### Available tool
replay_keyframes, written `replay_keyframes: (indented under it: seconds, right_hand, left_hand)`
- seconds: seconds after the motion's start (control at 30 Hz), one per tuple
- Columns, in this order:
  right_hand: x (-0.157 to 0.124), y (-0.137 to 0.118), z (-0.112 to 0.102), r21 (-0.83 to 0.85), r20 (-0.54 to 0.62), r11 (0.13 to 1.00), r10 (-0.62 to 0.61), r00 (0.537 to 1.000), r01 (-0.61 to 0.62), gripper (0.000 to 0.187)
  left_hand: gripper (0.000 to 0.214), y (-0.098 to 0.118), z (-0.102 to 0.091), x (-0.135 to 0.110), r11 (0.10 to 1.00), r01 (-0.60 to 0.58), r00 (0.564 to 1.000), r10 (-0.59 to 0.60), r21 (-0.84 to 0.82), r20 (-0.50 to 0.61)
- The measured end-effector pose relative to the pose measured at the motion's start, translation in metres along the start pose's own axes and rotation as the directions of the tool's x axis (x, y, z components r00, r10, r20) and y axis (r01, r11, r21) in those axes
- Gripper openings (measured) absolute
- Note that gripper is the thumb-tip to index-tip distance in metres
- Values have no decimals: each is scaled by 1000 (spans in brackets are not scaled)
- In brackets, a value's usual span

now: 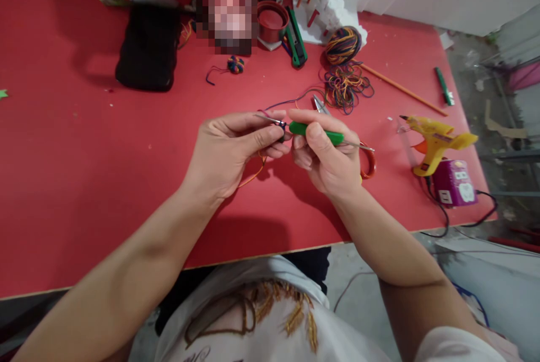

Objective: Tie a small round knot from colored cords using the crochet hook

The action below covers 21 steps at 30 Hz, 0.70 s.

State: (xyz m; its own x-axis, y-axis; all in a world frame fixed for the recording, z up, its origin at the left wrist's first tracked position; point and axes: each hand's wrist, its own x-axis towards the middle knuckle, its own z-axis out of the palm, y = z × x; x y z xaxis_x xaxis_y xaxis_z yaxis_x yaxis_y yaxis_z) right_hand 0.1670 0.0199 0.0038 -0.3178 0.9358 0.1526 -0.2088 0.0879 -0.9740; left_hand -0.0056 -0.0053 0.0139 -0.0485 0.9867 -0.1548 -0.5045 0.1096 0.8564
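Note:
My right hand (324, 157) is closed around a green-handled crochet hook (316, 132), whose metal tip points left. My left hand (236, 145) pinches a small dark crocheted piece (282, 130) at the hook's tip, fingers closed on it. Multicoloured yarn (295, 98) runs from the piece back across the red table (84, 171) to a loose tangle (346, 82) and a yarn ball (342, 44). An orange strand hangs below my left hand.
Scissors (368, 162) with orange handles lie under my right hand. A yellow glue gun (436, 143) and a purple power strip (454, 182) sit at the right. A black pouch (148, 47), a small finished yarn piece (235, 64), a red tape roll (272, 22) and a green cutter (296, 39) lie at the back.

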Motion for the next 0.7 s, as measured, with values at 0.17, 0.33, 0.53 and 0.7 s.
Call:
replay_keyframes:
  seconds: [0.17,0.33,0.53,0.7]
  right_hand:
    - [0,3,-1,38,28,998,-55,998,54,20]
    - [-1,7,-1,35,-22,996,-78,997,79,25]
    - [1,6,-3,33,32,994,-104,994,103,21]
    - [1,4,-3,45,-38,995,-84,996,86,19]
  left_hand:
    - [22,4,2,-2,1000,7,1000,-7,10,-9]
    - [31,5,1,1,995,86,996,-86,-46,14]
    - [31,3,-2,2,992,119,992,-120,-35,-27]
    - [34,7,-3,-1,999,39,998,-38,5,-53]
